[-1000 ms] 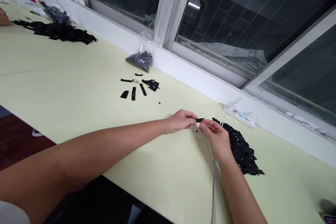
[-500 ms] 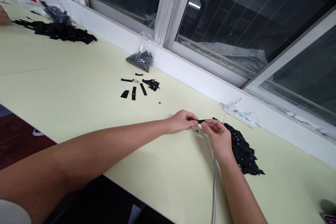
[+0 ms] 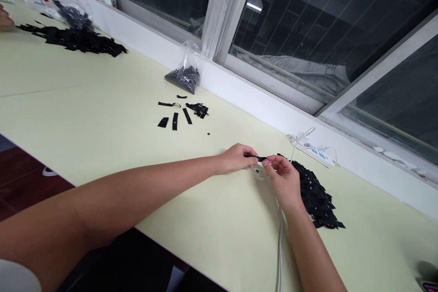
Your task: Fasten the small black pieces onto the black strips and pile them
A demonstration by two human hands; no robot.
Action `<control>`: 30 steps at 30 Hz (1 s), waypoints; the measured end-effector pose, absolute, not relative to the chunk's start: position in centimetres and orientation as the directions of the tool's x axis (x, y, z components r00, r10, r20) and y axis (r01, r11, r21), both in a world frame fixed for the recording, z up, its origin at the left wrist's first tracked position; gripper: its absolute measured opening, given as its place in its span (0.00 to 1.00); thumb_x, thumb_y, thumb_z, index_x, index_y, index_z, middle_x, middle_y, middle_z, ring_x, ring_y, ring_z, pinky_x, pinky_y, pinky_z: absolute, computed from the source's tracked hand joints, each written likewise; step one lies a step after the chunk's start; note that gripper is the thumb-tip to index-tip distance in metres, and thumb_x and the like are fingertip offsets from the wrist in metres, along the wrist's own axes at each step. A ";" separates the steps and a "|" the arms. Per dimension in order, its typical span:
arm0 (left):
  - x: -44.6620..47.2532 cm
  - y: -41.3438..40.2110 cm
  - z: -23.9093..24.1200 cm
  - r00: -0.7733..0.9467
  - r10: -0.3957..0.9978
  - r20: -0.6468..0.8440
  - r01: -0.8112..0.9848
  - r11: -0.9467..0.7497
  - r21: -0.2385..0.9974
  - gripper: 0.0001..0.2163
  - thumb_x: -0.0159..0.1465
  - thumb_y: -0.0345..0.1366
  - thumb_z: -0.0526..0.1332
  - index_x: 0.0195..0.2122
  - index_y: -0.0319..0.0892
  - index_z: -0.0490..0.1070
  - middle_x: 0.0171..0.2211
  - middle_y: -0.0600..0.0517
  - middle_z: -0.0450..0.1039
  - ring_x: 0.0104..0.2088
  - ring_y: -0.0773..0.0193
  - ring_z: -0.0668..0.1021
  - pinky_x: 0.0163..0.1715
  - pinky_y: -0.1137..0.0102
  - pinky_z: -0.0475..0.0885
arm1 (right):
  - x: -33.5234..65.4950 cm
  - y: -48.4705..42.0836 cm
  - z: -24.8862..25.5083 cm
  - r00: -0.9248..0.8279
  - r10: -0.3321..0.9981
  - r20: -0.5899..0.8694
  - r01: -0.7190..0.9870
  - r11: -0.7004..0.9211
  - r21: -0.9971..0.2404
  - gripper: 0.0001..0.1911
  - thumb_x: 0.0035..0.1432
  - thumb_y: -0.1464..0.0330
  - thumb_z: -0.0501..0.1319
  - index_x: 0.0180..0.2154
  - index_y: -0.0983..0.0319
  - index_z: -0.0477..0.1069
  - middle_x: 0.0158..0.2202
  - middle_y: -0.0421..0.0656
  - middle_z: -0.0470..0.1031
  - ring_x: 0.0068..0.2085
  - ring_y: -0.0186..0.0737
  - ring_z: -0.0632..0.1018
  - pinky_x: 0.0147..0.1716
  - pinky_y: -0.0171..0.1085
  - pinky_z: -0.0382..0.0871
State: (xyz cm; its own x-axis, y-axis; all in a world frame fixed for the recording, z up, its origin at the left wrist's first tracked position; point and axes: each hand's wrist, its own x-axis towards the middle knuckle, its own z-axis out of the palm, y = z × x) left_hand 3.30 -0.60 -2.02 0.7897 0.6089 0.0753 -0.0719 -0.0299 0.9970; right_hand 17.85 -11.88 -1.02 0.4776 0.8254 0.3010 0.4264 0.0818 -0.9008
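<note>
My left hand (image 3: 236, 159) and my right hand (image 3: 282, 180) meet over the pale green table (image 3: 102, 118), both pinching one small black strip (image 3: 260, 159) between thumb and fingers. A tiny black round piece (image 3: 257, 171) lies on the table just under the strip. Directly behind my right hand lies a heap of black strips (image 3: 316, 196) with small light dots.
Several loose black strips (image 3: 181, 112) and a clear bag of dark parts (image 3: 186, 75) lie further left by the window sill. Another black heap (image 3: 73, 39) and another person's hand (image 3: 5, 20) are at far left. A white cable (image 3: 279, 246) runs under my right arm; a power strip (image 3: 313, 149) sits by the sill.
Both hands stay in place; the fingers have shifted slightly on the strip, which now lies flatter between them.
</note>
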 end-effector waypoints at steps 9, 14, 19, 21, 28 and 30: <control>3.3 -0.7 -1.9 0.788 0.612 0.071 -0.063 -0.034 0.997 0.08 0.59 0.36 0.64 0.36 0.36 0.75 0.27 0.53 0.72 0.27 0.70 0.72 0.31 0.72 0.68 | 17.6 -11.8 -1.0 0.443 0.845 0.300 0.411 0.106 -0.905 0.17 0.52 0.56 0.69 0.39 0.60 0.74 0.37 0.44 0.78 0.35 0.38 0.76 0.33 0.36 0.70; 3.1 -1.0 -1.4 0.802 0.593 0.068 -0.080 -0.006 0.997 0.08 0.59 0.34 0.64 0.36 0.35 0.77 0.30 0.50 0.75 0.30 0.70 0.75 0.34 0.72 0.70 | 17.5 -11.9 -0.9 0.437 0.854 0.283 0.418 0.086 -0.904 0.17 0.52 0.57 0.69 0.39 0.60 0.74 0.37 0.45 0.78 0.34 0.39 0.76 0.33 0.37 0.70; 2.9 -1.1 -1.1 0.805 0.590 0.065 -0.081 0.001 0.997 0.08 0.58 0.33 0.65 0.37 0.35 0.78 0.30 0.50 0.75 0.31 0.69 0.76 0.35 0.72 0.71 | 17.5 -11.9 -0.9 0.445 0.849 0.284 0.435 0.072 -0.897 0.18 0.51 0.55 0.69 0.39 0.60 0.74 0.36 0.45 0.78 0.33 0.39 0.76 0.32 0.37 0.70; 2.8 -1.1 -1.1 0.806 0.586 0.080 -0.084 -0.021 0.996 0.08 0.58 0.35 0.65 0.37 0.36 0.78 0.31 0.50 0.75 0.31 0.68 0.76 0.35 0.72 0.71 | 17.5 -11.9 -0.9 0.450 0.844 0.293 0.448 0.071 -0.891 0.19 0.51 0.54 0.69 0.40 0.60 0.74 0.37 0.45 0.78 0.33 0.39 0.75 0.31 0.36 0.70; 2.7 -0.7 -1.5 0.832 0.541 0.122 -0.097 -0.074 0.993 0.11 0.59 0.38 0.66 0.40 0.37 0.78 0.33 0.49 0.76 0.33 0.68 0.75 0.37 0.70 0.71 | 17.8 -11.9 -1.0 0.387 0.880 0.275 0.511 0.044 -0.858 0.24 0.54 0.53 0.66 0.47 0.60 0.75 0.50 0.50 0.76 0.46 0.45 0.76 0.41 0.41 0.73; 2.7 -0.7 -1.5 0.835 0.536 0.123 -0.101 -0.071 0.992 0.11 0.59 0.38 0.65 0.40 0.37 0.78 0.33 0.49 0.76 0.33 0.68 0.75 0.37 0.71 0.71 | 17.8 -11.9 -1.0 0.346 0.906 0.242 0.504 0.038 -0.863 0.22 0.56 0.52 0.65 0.45 0.61 0.76 0.46 0.50 0.78 0.45 0.46 0.78 0.43 0.42 0.72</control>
State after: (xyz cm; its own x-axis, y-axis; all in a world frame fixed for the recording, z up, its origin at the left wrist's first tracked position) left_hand 2.67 -0.71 -1.51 0.8354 0.5357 0.1231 -0.1006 -0.0712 0.9924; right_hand 17.80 -11.85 -1.04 0.3464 0.9062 0.2424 0.5036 0.0384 -0.8631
